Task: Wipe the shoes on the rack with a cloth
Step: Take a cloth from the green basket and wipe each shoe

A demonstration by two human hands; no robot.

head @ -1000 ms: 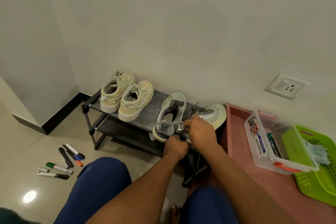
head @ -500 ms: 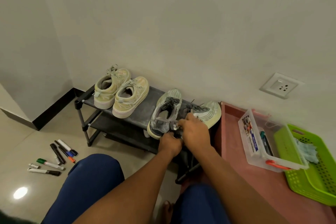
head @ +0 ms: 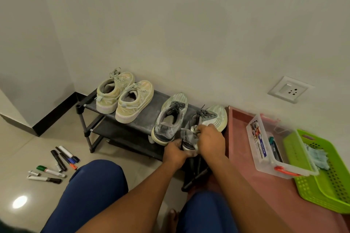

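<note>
Hands: both meet at the heel of the rightmost grey shoe, at the front edge of the rack's top shelf.
Left hand [head: 175,152]: fingers curled under and around the heel of the right grey shoe [head: 203,126], gripping it from the front.
Right hand [head: 211,141]: curled on top of the same heel, pinching a pale cloth [head: 194,130] against the shoe's collar; only a small crumpled part of the cloth shows past the fingers.
Knees: blue-clad legs in front of the rack, a bare foot between them on the floor.
Markers [head: 55,163]: a loose scatter on the tiled floor, left of the rack and nearer than its front leg.
Rack [head: 145,117]: low, dark, two shelves, standing against the wall; the lower shelf shows dark cloth only.
Left grey shoe [head: 169,119]: on the rack's top shelf, just beside the held shoe, heel overhanging the front edge, toe to the wall.
Pale green pair [head: 124,96]: at the rack's left end, side by side and touching, heels forward, toes to the wall.
Pink surface [head: 246,157]: directly right of the rack, touching its end.
Clear box [head: 265,155]: on the pink surface, right of the rack, with pens and a printed label inside.
Green basket [head: 325,181]: right of the clear box and touching it, farthest from the rack, with a light blue cloth [head: 316,157] in it.
Wall socket [head: 290,89]: on the wall above and right of the rack.
</note>
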